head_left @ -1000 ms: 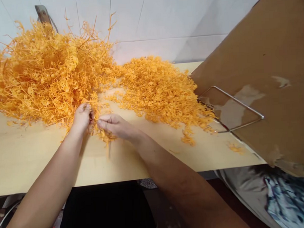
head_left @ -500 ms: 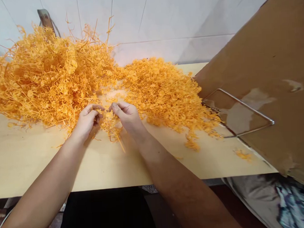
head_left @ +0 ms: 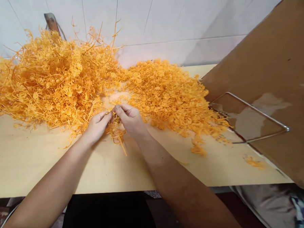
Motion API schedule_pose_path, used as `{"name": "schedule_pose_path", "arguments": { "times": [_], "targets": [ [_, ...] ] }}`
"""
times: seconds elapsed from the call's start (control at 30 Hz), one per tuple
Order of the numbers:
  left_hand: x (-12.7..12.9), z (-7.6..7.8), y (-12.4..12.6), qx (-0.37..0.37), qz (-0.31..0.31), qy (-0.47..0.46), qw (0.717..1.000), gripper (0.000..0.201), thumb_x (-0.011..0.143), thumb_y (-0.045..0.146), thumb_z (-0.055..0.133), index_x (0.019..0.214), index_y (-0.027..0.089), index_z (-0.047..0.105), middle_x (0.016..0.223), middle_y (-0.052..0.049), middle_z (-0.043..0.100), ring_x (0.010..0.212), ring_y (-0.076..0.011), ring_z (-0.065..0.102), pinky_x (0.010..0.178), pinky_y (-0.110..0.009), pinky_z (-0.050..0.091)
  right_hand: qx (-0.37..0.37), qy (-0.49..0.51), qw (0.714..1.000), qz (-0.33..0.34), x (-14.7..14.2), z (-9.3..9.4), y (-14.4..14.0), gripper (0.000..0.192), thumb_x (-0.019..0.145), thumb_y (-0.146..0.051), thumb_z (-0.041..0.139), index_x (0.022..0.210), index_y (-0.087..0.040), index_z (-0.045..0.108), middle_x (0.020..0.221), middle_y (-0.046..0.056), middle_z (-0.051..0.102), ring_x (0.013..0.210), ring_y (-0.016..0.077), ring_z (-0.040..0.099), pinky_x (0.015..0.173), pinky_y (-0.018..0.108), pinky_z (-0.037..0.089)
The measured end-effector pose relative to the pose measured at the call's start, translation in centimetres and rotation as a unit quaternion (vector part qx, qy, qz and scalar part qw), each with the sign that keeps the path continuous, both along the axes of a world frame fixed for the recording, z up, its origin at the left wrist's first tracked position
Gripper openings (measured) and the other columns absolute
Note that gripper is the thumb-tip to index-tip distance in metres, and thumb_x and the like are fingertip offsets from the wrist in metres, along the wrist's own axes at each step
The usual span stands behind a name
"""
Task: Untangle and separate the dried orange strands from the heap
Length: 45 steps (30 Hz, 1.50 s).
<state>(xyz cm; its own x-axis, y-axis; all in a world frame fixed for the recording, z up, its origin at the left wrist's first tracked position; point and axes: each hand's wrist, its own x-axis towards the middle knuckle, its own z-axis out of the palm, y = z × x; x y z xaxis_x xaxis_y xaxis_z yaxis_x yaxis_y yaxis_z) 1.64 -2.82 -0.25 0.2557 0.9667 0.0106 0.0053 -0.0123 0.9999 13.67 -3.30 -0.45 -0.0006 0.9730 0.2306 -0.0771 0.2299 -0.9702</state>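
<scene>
My left hand (head_left: 98,126) and my right hand (head_left: 131,119) meet fingertip to fingertip low over the table. Both are closed in a pinch on a small orange plastic flower sprig (head_left: 116,132), whose upper part is hidden by my fingers. Its thin stems hang or lie just below the fingertips; I cannot tell which. To the left rises a tall, tangled heap of orange plastic flower sprigs (head_left: 56,81), with stems sticking out. On the right, a lower heap of loose orange plastic flower pieces (head_left: 166,93) spreads close beside my right hand.
A brown cardboard sheet (head_left: 272,67) leans along the right side, with a bent metal wire frame (head_left: 259,111) against it. One loose orange piece (head_left: 254,162) lies near the right end of the pale table (head_left: 94,171). A white tiled wall (head_left: 162,21) stands behind.
My left hand has moved right and its fingertips now meet those of my right hand. The whole view has shifted slightly, so the heaps appear farther right and lower.
</scene>
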Motion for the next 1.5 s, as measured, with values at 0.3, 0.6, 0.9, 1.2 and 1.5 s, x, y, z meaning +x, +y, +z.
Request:
{"name": "schedule_pose_path", "arguments": {
  "times": [0.3,0.6,0.9,1.2,1.5],
  "targets": [
    [0.1,0.4,-0.7,0.12,-0.081,0.097,0.985,0.024,0.077,0.024,0.039,0.054,0.017,0.034,0.05,0.006,0.03,0.048,-0.005,0.026,0.05,-0.022,0.023,0.037,-0.027,0.997,-0.057,0.2,-0.7,0.1,0.033,0.074,-0.042,0.055,0.054,-0.017,0.047,0.052,-0.004,0.035,0.053,0.0067,0.034,0.051,0.022,0.029],
    [0.1,0.6,-1.0,0.1,-0.052,0.057,0.992,0.022,0.07,0.023,0.039,0.051,0.018,0.031,0.046,0.007,0.028,0.044,-0.0044,0.025,0.046,-0.023,0.021,-0.03,0.106,0.994,-0.014,-1.1,-0.9,0.1,0.038,0.066,-0.046,0.061,0.05,-0.017,0.042,0.048,-0.006,0.031,0.048,0.0051,0.031,0.048,0.022,0.024],
    [0.3,2.7,-3.8,0.16,-0.134,0.092,0.974,0.028,0.073,0.022,0.04,0.048,0.018,0.028,0.046,0.005,0.026,0.043,-0.0044,0.024,0.046,-0.023,0.021,-0.2,0.214,0.951,-0.102,0.2,-1.0,1.5,0.027,0.08,-0.028,0.052,0.057,-0.017,0.043,0.046,-0.008,0.036,0.039,0.0038,0.031,0.041,0.019,0.024],
    [0.6,1.5,-1.8,-0.04,0.012,-0.017,0.999,0.01,0.067,0.018,0.041,0.06,0.015,0.048,0.047,0.002,0.047,0.034,-0.0039,0.031,0.038,-0.019,0.02,-0.124,0.321,0.938,0.046,1.2,0.9,0.4,0.023,0.082,-0.032,0.053,0.064,-0.017,0.052,0.064,-0.004,0.054,0.057,0.0051,0.051,0.052,0.018,0.041],
    [0.9,0.9,-1.8,-0.151,-0.012,-0.138,0.979,0.001,0.071,0.016,0.049,0.071,0.016,0.049,0.049,0.007,0.038,0.031,-0.0011,0.027,0.033,-0.014,0.012,-0.042,0.246,0.957,0.148,1.1,0.6,-0.6,0.024,0.078,-0.039,0.058,0.064,-0.019,0.056,0.059,-0.004,0.051,0.056,0.0082,0.05,0.057,0.023,0.043]
  ]
}}
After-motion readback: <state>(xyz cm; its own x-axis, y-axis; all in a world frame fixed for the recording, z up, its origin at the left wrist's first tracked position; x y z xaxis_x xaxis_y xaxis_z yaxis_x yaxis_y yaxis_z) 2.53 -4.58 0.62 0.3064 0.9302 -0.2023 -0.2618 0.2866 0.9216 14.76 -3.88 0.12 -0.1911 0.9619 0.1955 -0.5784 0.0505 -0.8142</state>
